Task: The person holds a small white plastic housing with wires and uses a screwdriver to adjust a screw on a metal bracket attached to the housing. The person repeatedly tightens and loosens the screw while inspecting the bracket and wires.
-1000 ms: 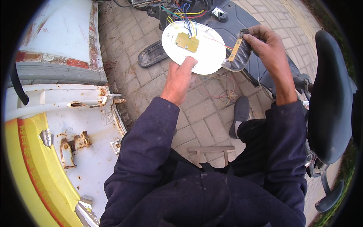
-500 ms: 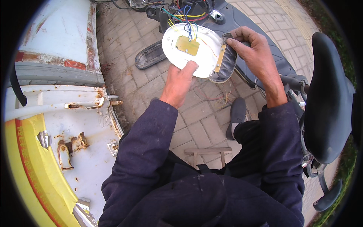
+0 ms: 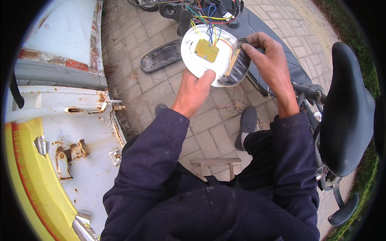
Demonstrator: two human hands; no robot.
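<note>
while our left hand [image 3: 194, 91] pinches the lower edge of a white oval cover [image 3: 191, 62], thumb on the near face and fingers mostly hidden behind, our right hand [image 3: 267, 60] has the upper end of a dark curved piece [image 3: 240, 67] nipped between thumb and forefinger. the cover sits just beyond our left grip, tilted, its inner side toward us. the dark piece hangs below and to the left of our right grip, overlapping the cover's right edge; we cannot tell whether the two touch. a narrow gold strip [image 3: 233, 62] lies along its left side.

above our left thumb, a gold plate [image 3: 207, 51] is screwed to the cover, and blue wires [image 3: 210, 25] rise from near it to a tangle beyond both grips. a reddish wire curves over the cover toward the strip.

beyond our right grip stretches a grey scooter footboard [image 3: 263, 30]; a black oval tray [image 3: 161, 57] lies on the paving to the upper left of our left hand. below and between our hands we see loose thin wires [image 3: 237, 105] and a dark shoe [image 3: 248, 119]. well to the right of our right hand stands a black saddle [image 3: 348, 120].
</note>
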